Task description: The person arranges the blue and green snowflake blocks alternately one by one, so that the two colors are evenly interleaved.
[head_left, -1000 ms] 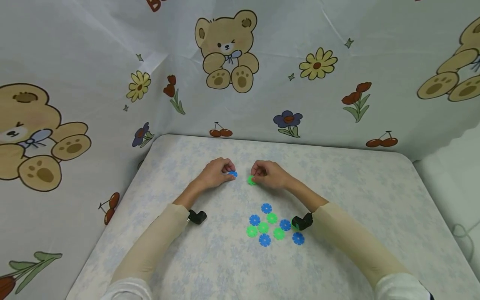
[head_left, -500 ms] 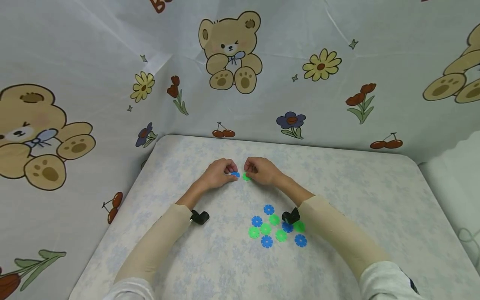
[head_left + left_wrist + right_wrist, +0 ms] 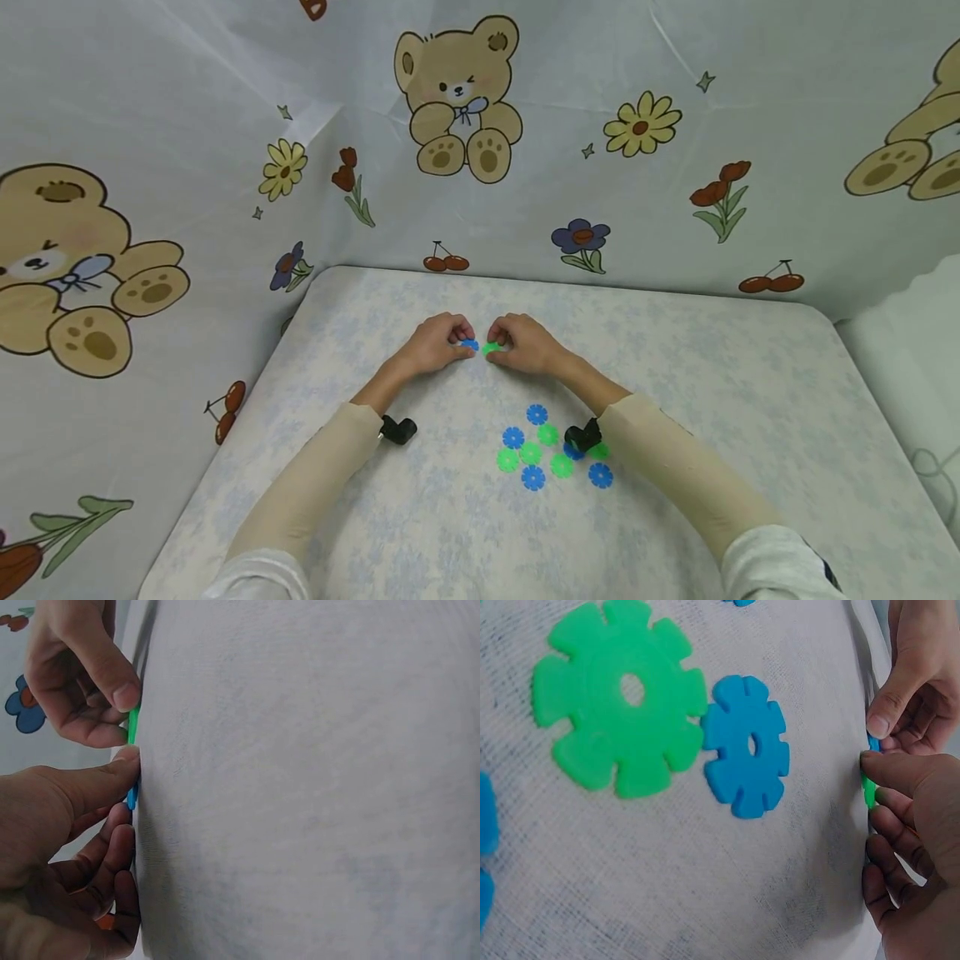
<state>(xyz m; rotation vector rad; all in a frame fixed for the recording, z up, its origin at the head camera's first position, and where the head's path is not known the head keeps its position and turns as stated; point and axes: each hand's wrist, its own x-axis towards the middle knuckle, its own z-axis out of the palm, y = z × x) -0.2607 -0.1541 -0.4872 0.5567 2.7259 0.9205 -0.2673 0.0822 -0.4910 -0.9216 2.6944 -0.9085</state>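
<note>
The right hand (image 3: 525, 343) has moved leftward, so the green slotted disc (image 3: 491, 347) pinched in its grip now sits just beside the blue slotted disc (image 3: 471, 344) pinched by the left hand (image 3: 437, 343), toward the far edge of the worktop (image 3: 697, 367).

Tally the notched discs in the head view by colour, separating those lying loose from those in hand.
Loose blue discs: 5
Loose green discs: 5
Held blue disc, left hand: 1
Held green disc, right hand: 1
Total visible: 12
</note>
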